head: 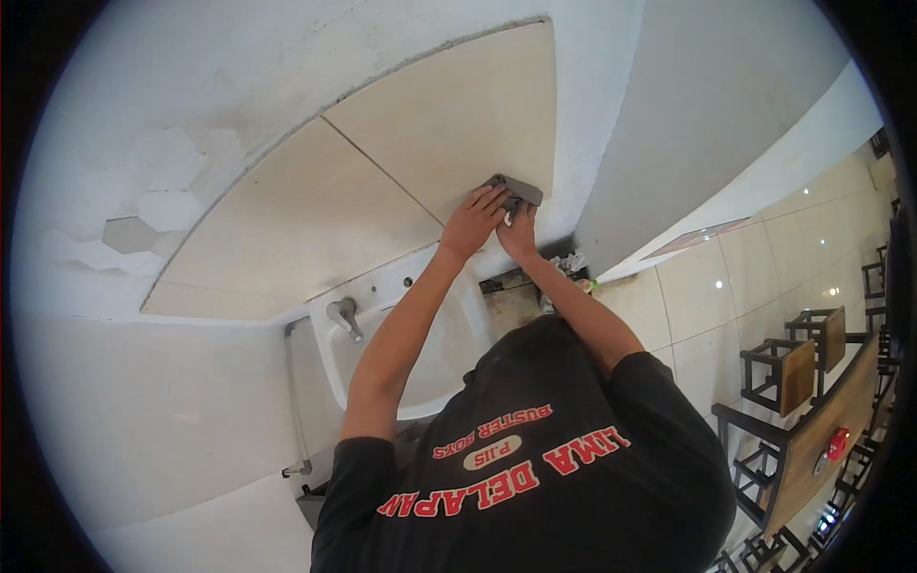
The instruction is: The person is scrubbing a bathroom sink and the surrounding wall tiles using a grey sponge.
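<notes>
A dark grey, box-like object point(529, 192) rests against the beige wall tile point(444, 107), close to the tile's right edge. My left hand point(473, 220) lies over its left part with the fingers spread along it. From below, my right hand point(519, 230) grips its underside, the fingertips partly hidden. Whether the object is fixed to the wall or loose, I cannot tell. Below and to the left of my hands is a white washbasin point(440, 365) with a grey faucet point(345, 315). My left forearm crosses over the basin.
A grey wall corner point(666, 122) juts out on the right. Crumpled litter point(569, 263) lies low beside the basin. A pipe point(295, 401) runs down at left. Farther right, wooden stools point(795, 376) and a table point(795, 458) bearing a red item point(837, 443) stand on the tiled floor point(698, 308).
</notes>
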Tool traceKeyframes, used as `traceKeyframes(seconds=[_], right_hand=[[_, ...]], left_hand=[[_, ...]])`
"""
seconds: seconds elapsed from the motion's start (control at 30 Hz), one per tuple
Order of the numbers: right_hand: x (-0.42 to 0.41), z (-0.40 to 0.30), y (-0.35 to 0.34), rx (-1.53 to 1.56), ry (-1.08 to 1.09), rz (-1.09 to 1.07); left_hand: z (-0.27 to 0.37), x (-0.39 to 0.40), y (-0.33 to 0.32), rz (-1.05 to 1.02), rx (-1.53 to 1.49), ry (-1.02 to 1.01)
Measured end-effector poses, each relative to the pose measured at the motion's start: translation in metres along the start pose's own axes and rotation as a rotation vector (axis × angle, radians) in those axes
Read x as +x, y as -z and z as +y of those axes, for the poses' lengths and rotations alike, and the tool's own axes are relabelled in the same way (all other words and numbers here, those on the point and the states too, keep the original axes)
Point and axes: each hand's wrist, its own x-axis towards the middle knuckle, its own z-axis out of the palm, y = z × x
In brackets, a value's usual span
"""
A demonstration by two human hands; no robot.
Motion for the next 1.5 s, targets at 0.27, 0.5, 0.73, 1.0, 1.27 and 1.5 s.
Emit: traceKeyframes(seconds=[0.27,0.5,0.73,1.0,1.27,1.5], right_hand=[[-0.001,-0.122,-0.005,0.047,0.295,0.093],[0.026,-0.304,-0.024,-0.053,0.772,0.109],[0.026,-0.265,-0.032,-0.200,1.034,0.004],[-0.025,-0.060,-0.030,-0.480,0.998,-0.430],[-0.025,-0.037,-0.004,-0.545,0.824,-0.533],[-0.014,-0.054,0.001,-0.423,0.791,-0.489]], left_hand=[[-0.043,-0.046,0.080,0.034,0.024,0.169],[-0.103,-0.099,0.159,0.299,0.300,0.729],[-0.067,-0.113,0.089,0.361,0.090,0.959],[0.066,-0.131,-0.034,0.039,-0.386,1.061],[0.086,-0.094,-0.043,0.077,-0.600,1.016],[0.083,-0.082,-0.028,0.279,-0.728,1.043]])
